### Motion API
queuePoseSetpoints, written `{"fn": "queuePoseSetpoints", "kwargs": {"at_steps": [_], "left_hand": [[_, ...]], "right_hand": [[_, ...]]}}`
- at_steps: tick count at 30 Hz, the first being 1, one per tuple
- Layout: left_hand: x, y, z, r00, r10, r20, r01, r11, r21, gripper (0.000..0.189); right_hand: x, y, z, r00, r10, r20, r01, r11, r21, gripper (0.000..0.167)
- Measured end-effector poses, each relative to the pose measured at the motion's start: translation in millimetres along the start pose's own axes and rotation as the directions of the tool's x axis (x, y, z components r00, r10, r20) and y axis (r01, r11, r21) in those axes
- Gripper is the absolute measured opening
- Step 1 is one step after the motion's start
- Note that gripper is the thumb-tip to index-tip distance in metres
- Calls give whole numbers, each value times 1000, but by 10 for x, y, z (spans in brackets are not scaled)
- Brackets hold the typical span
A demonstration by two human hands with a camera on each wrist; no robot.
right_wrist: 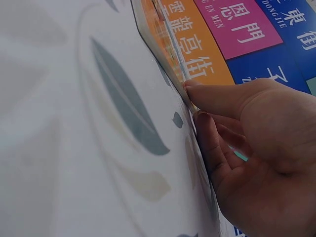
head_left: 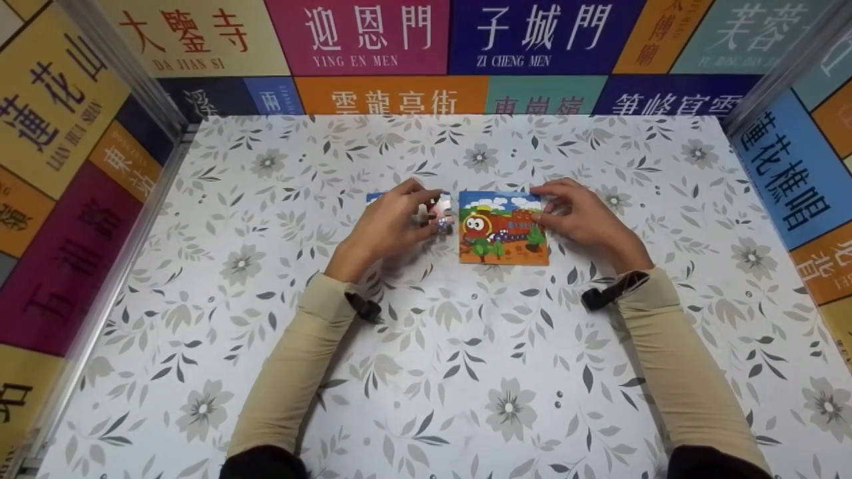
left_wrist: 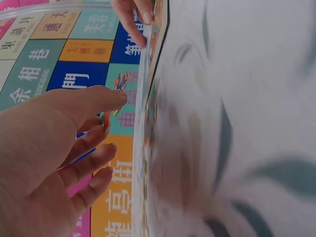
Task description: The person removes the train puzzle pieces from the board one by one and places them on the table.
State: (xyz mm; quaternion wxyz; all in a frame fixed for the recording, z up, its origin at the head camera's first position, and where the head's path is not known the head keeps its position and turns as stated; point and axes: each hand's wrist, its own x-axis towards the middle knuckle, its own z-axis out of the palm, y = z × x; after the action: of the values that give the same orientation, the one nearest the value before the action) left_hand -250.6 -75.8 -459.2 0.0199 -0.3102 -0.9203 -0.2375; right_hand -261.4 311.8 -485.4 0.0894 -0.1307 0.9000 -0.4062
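A square picture board with a cartoon train lies on the table, in the middle of the head view. My right hand is at its right side and pinches its edge with thumb and fingers; the right wrist view shows the thumb at that edge. Just left of the board, my left hand holds a small colourful jigsaw piece between thumb and index finger. Beneath that hand lies another picture with a blue edge, mostly hidden by the hand.
A white table with grey flower and leaf print spreads under both hands. Panels with large Chinese lettering stand along its back and both sides.
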Motion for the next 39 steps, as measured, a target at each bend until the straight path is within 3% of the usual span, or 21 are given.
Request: {"fn": "queuePoseSetpoints", "kwargs": {"at_steps": [13,27,39], "left_hand": [[-232,-244,-104,997,-56,47,58,998,-27,61],[-282,-353,-139,986,-90,142,104,990,-91,52],[-277,-388,-133,990,-62,125,78,989,-126,42]], "right_hand": [[6,4,3,1000,-16,-7,16,1000,-14,53],[-24,-11,6,1000,-7,2,7,1000,19,52],[-20,-24,2,1000,6,-2,-6,1000,13,52]]}}
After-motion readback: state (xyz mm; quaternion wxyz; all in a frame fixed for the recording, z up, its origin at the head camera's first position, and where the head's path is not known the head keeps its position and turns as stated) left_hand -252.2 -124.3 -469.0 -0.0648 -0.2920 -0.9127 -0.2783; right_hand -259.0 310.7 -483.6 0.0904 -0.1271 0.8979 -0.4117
